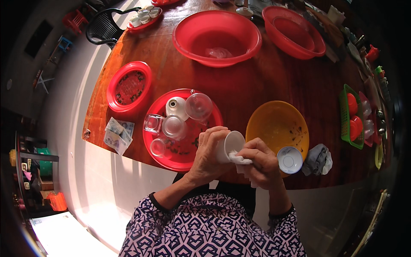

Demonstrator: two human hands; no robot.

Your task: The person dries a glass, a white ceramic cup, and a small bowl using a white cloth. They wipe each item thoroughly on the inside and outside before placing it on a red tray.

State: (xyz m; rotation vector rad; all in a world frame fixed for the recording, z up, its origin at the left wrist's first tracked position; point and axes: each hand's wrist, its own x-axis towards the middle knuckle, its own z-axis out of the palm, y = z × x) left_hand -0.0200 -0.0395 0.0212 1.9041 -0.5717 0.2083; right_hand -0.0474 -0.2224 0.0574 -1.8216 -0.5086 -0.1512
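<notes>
My left hand is wrapped around a white cup, its mouth tilted towards my right side. In my right hand is a bunched white tissue or cloth, pressed at the cup's rim and partly inside it. Left of the cup, a round red tray bears a white lidded vessel, a clear glass pitcher and several clear glasses. To the right, a small white bowl with a blue rim rests on the edge of a yellow plate.
Crumpled grey and white cloth lies beside the yellow plate. Banknotes lie near the left edge, below a red oval tray. Farther back stand a large red basin and red nested basins. A green basket is at right.
</notes>
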